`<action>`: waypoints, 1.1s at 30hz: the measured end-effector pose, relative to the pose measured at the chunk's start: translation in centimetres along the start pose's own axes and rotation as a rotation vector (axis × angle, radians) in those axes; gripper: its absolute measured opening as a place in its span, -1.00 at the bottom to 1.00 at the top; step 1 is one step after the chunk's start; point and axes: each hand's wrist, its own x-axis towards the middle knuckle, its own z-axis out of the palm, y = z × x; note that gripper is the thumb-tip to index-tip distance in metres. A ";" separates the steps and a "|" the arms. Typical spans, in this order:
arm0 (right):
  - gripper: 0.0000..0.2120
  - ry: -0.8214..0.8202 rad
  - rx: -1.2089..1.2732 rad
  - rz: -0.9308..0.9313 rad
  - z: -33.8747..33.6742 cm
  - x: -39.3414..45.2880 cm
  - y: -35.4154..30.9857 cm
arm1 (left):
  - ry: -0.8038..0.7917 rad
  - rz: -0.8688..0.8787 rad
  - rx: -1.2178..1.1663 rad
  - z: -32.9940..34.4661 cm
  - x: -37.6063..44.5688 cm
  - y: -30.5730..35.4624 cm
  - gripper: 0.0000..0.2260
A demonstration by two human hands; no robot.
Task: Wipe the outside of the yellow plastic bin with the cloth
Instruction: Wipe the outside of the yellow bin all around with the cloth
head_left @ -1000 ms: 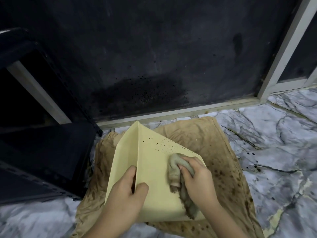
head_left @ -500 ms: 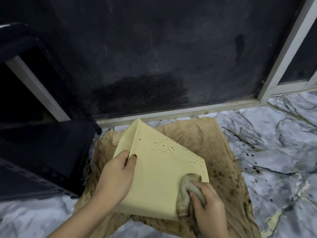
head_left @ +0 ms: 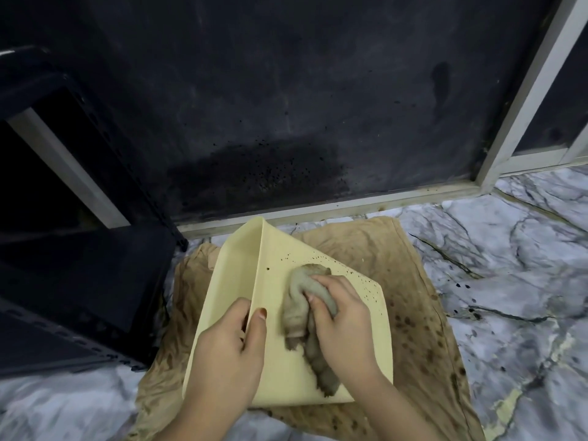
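Floor: marbled grey-white tiles (head_left: 509, 281) in front of a dark wall panel (head_left: 286, 106), with a pale frame (head_left: 318, 211) along its foot.
Right grip: the right hand (head_left: 343, 326) is closed around a bunched grey cloth (head_left: 302, 300), pressing it flat on the broad upturned face of the bin; a tail of cloth hangs down toward the near edge.
Left grip: the left hand (head_left: 229, 354) is clamped on the bin's raised corner edge, thumb on the broad face and fingers wrapped over onto the side wall, steadying it.
Bin: the yellow bin (head_left: 273, 361) lies tipped on a stained brown sheet (head_left: 397, 265) spread on the floor, one corner pointing at the wall.
Change: half a second ago the cloth was down at the near right edge of the face; now it is up in the middle, close to the dark specks (head_left: 356, 275). The left hand has shifted from the upper left edge to a lower hold on the ridge.
Meaning: the wiping looks to be mid-stroke, working back up toward the remaining dirt; specks near the far and right edge suggest this face is not finished.
Count: one bin, one cloth, one sheet, two hands, one black rack (head_left: 79, 281) to the left.
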 end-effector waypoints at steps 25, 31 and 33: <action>-0.76 -0.057 -0.052 -0.172 0.2 -0.6 -3.0 | -0.017 0.046 -0.011 -0.1 -1.5 0.9 -0.69; -0.77 0.011 -0.003 -0.092 0.4 1.9 -1.9 | -0.030 0.029 -0.033 -0.2 -1.1 0.7 -0.64; -0.77 0.029 -0.014 -0.044 0.0 1.8 -0.6 | -0.033 0.023 -0.019 -0.4 -1.0 0.5 -0.67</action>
